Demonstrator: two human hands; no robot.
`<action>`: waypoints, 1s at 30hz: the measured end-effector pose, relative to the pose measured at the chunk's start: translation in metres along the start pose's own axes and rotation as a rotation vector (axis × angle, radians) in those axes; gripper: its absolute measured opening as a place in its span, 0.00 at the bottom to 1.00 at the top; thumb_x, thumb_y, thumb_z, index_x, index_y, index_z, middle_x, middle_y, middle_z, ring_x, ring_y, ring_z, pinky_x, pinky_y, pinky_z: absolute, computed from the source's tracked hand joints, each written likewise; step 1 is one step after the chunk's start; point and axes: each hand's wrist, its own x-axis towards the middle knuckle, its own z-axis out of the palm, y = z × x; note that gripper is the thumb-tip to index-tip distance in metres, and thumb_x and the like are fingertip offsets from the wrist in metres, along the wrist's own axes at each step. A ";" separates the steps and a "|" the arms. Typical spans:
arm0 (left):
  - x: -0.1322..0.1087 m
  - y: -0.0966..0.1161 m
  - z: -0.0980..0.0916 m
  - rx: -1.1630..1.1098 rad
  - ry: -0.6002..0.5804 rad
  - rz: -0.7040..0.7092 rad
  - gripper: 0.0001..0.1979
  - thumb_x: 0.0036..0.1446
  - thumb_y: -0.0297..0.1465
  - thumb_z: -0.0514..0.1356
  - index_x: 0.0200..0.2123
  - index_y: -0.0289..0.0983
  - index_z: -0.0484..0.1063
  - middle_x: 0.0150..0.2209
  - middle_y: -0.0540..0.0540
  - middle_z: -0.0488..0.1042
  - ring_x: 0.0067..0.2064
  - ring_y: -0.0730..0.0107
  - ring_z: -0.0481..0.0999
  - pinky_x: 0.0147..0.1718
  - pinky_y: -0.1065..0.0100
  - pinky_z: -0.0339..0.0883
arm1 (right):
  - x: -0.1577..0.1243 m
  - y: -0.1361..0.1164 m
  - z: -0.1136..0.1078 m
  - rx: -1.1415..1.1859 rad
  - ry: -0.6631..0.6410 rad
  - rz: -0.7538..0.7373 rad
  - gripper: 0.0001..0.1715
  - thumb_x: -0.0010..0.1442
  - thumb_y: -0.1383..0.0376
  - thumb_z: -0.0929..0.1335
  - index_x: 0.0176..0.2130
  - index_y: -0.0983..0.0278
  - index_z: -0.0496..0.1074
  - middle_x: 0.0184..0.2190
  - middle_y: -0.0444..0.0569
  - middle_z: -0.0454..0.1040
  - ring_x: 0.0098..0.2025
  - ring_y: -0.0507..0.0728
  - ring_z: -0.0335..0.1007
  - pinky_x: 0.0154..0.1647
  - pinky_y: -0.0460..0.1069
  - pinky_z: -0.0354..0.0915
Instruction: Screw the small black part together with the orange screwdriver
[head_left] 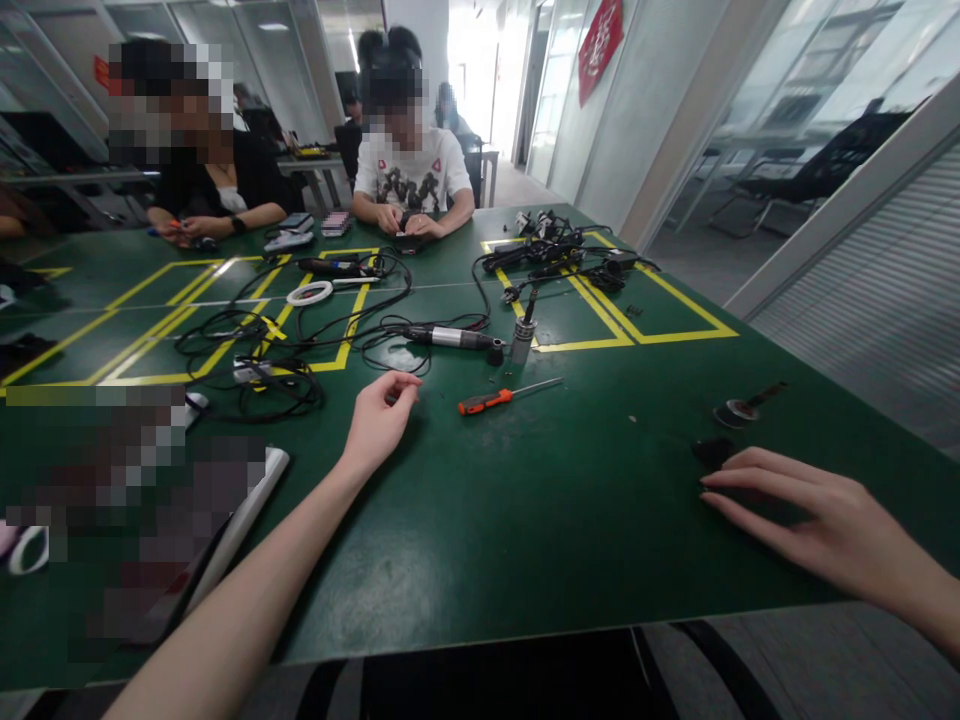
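Observation:
My left hand (381, 418) is held over the green table, its thumb and fingertips pinched together; anything between them is too small to make out. To its right lies a screwdriver (486, 402) with an orange and black handle, apart from the hand. My right hand (817, 510) is at the right side, thumb and index fingertips together around what may be a tiny dark thing. Just beyond its fingertips is a small black object (712, 452). Past that sits a round metal piece with a dark rod (736, 412). A silver cylinder with a black shaft (523, 340) stands upright beyond the screwdriver.
A silver and black corded tool (446, 338) lies ahead, among tangled black cables (262, 385). More cabled tools (536, 250) lie farther back inside yellow tape. A white tape roll (309, 293) is nearby. Two people (411, 170) sit across the table. Blurred-out items lie left.

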 end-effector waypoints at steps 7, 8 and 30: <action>0.001 -0.004 0.000 -0.011 0.005 0.001 0.09 0.54 0.35 0.61 0.34 0.38 0.80 0.29 0.48 0.79 0.32 0.65 0.75 0.36 0.66 0.69 | -0.005 -0.001 0.001 0.037 -0.039 0.065 0.24 0.74 0.56 0.65 0.34 0.61 0.83 0.31 0.49 0.84 0.29 0.54 0.85 0.30 0.43 0.79; 0.002 -0.004 0.000 -0.013 0.007 0.001 0.09 0.54 0.35 0.61 0.34 0.37 0.80 0.29 0.48 0.79 0.32 0.65 0.76 0.36 0.67 0.69 | -0.007 0.001 0.001 0.036 -0.044 0.078 0.24 0.74 0.56 0.65 0.34 0.61 0.83 0.32 0.50 0.84 0.29 0.55 0.85 0.31 0.44 0.79; 0.000 -0.002 0.001 -0.005 -0.001 0.000 0.09 0.54 0.34 0.60 0.34 0.38 0.80 0.28 0.49 0.78 0.32 0.66 0.75 0.37 0.66 0.68 | 0.004 0.026 -0.009 -0.249 -0.030 -0.063 0.14 0.76 0.57 0.59 0.43 0.59 0.69 0.37 0.54 0.83 0.36 0.61 0.84 0.35 0.52 0.80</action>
